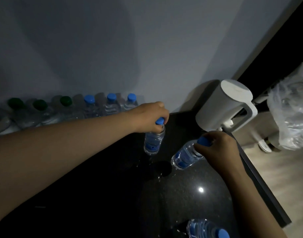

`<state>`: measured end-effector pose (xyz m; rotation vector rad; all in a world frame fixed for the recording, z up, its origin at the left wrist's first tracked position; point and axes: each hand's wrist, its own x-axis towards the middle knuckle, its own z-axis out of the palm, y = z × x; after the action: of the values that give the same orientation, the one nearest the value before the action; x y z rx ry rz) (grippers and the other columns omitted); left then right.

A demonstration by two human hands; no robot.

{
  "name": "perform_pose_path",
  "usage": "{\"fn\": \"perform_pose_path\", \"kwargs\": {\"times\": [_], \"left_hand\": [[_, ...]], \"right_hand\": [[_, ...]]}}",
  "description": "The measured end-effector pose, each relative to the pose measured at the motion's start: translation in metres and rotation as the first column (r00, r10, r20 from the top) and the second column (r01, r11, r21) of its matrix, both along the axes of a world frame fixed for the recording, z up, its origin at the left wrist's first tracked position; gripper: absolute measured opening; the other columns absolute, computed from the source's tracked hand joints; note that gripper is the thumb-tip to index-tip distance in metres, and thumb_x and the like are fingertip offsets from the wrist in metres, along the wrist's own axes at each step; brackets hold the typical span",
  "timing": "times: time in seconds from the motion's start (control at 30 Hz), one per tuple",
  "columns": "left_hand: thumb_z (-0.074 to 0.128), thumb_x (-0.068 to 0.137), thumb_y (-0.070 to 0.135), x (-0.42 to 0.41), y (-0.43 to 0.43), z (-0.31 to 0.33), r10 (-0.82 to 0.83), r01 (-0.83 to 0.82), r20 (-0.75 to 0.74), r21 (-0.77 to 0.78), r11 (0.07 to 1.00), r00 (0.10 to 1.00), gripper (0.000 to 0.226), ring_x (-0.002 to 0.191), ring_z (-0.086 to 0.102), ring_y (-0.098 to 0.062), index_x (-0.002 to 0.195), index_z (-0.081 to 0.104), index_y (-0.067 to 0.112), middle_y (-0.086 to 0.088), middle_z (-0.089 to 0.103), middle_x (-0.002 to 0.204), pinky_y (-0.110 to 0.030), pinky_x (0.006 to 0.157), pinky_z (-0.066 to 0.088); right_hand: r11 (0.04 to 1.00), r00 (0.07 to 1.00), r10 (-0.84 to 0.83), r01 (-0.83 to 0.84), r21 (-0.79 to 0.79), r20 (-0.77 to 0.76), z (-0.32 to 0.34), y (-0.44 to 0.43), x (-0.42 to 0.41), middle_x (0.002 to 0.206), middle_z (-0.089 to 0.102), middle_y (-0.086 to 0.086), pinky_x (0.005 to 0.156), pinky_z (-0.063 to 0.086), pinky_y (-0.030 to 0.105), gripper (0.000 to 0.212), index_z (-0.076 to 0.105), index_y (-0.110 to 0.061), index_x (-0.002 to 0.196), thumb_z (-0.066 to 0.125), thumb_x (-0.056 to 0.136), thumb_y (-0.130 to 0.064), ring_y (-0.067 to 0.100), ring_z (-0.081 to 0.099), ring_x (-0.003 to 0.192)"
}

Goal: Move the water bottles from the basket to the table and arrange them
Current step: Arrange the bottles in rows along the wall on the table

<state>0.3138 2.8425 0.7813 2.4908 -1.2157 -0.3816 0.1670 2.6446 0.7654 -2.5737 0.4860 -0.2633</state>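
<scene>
At the near edge of the glossy black stone table (113, 194), a small clear plastic water bottle with a blue cap and blue label (205, 228) is showing only in part. It is cut off by the frame, so I cannot tell how it is lying.

Further in, the right hand (219, 150) is curling its fingers round the blue cap of a second clear bottle (185, 156). This one is leaning hard: its long axis is running from the base at lower left to the cap at upper right. I cannot tell whether the base is touching the table.

Just beyond, the left hand (150, 117) is gripping the blue cap of a third clear bottle (153, 141), which is hanging close to upright with its cap up and its base at or just over the table.

The bottles are looking full, so probably light but not trivial. Their thin walls would likely give under a squeeze, and the smooth sides may slip, so the stiff cap and neck are looking like the safer hold.

Against the wall, a row of clear bottles with green and blue caps (89, 109) is standing upright. A white plastic kettle (228, 107) is sitting at the far right corner. The basket is not appearing in view.
</scene>
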Motion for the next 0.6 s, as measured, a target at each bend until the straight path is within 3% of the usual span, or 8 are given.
{"fn": "perform_pose_path", "kwargs": {"times": [0.2, 0.37, 0.6], "left_hand": [[0.064, 0.081, 0.021, 0.035, -0.004, -0.003, 0.033, -0.033, 0.011, 0.046, 0.998, 0.999, 0.016, 0.090, 0.053, -0.018, 0.097, 0.062, 0.022, 0.005, 0.044, 0.101, -0.037, 0.080, 0.050], [0.065, 0.081, 0.020, 0.064, -0.011, -0.009, 0.063, -0.065, 0.036, 0.049, 0.997, 0.997, 0.018, 0.088, 0.051, -0.017, 0.099, 0.064, 0.020, 0.005, 0.043, 0.100, -0.028, 0.071, 0.041], [0.067, 0.081, 0.021, 0.093, -0.016, -0.023, 0.086, -0.089, 0.038, 0.078, 0.993, 0.996, 0.019, 0.090, 0.049, -0.017, 0.099, 0.062, 0.023, 0.005, 0.042, 0.101, -0.029, 0.073, 0.043]], "right_hand": [[0.997, 0.997, 0.078, -0.078, -0.004, 0.014, 0.003, -0.007, 0.044, 0.083, 0.056, -0.008, 0.056, 0.037, 0.012, 0.026, 0.067, -0.014, 0.096, 0.079, 0.074, -0.018, 0.000, 0.053, 0.069], [0.992, 0.992, 0.122, -0.122, -0.017, 0.024, -0.003, -0.011, 0.076, 0.087, 0.055, -0.006, 0.057, 0.033, 0.009, 0.027, 0.066, -0.014, 0.099, 0.077, 0.075, -0.020, -0.002, 0.049, 0.069], [0.985, 0.986, 0.168, -0.167, 0.034, -0.015, -0.013, -0.011, 0.107, 0.094, 0.058, -0.004, 0.062, 0.039, 0.010, 0.027, 0.063, -0.017, 0.101, 0.076, 0.077, -0.021, 0.002, 0.054, 0.077]]}}
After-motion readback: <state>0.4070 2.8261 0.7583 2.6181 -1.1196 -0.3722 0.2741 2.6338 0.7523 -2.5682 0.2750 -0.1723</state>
